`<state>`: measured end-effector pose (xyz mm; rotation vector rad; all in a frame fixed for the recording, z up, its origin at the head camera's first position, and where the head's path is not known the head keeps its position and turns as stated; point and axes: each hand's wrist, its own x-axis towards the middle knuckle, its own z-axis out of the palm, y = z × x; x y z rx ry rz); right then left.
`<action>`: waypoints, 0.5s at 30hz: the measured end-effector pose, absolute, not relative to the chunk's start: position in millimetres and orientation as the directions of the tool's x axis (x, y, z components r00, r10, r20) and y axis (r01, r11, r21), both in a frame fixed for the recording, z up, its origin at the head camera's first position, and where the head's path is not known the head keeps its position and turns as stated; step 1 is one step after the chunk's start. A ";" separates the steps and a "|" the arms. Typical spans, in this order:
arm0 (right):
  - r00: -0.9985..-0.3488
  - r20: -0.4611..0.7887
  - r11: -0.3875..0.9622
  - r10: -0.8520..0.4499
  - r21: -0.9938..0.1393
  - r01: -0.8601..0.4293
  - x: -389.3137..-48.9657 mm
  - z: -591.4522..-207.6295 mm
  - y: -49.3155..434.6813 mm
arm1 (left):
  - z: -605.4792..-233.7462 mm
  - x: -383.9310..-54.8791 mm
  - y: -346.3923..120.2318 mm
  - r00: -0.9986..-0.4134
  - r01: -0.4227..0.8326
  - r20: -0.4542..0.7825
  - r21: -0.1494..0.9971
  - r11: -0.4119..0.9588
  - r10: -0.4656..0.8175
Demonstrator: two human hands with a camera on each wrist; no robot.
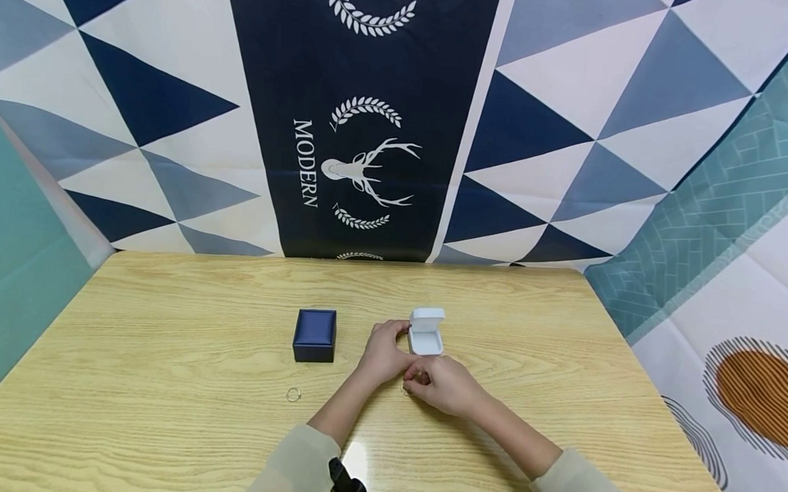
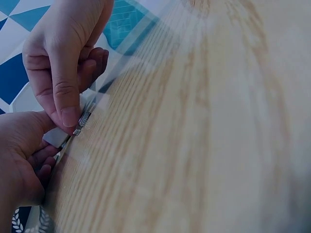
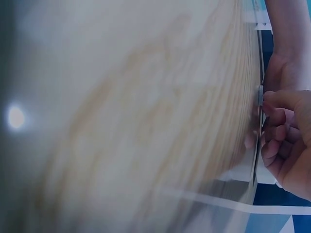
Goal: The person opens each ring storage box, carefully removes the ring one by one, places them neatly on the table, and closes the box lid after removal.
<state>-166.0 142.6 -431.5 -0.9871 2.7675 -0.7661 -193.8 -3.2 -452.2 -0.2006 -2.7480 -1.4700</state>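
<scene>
In the head view a small white ring box (image 1: 426, 341) stands with its lid raised. My left hand (image 1: 385, 354) grips it from the left side, thumb toward its front and fingers at its far side. Just in front of the box my right hand (image 1: 446, 384) pinches a ring (image 1: 404, 389) between thumb and forefinger, low over the table. The left wrist view shows the ring (image 2: 82, 121) with a sparkling stone-set band under the right thumb tip, and part of the white box beside the left fingers. A second ring (image 1: 293, 394) lies on the table to the left.
A closed dark blue box (image 1: 314, 336) sits to the left of the white one. The wooden table (image 1: 162, 412) reaches back to a patterned cloth (image 1: 365, 76) hanging behind it. More cloth hangs along both sides.
</scene>
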 end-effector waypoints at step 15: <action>-0.825 0.056 0.678 -0.563 -0.540 -0.499 -165.6 -425.8 152.0 | -452.5 -194.3 -2.6 -0.991 0.122 0.075 0.822 0.556 0.108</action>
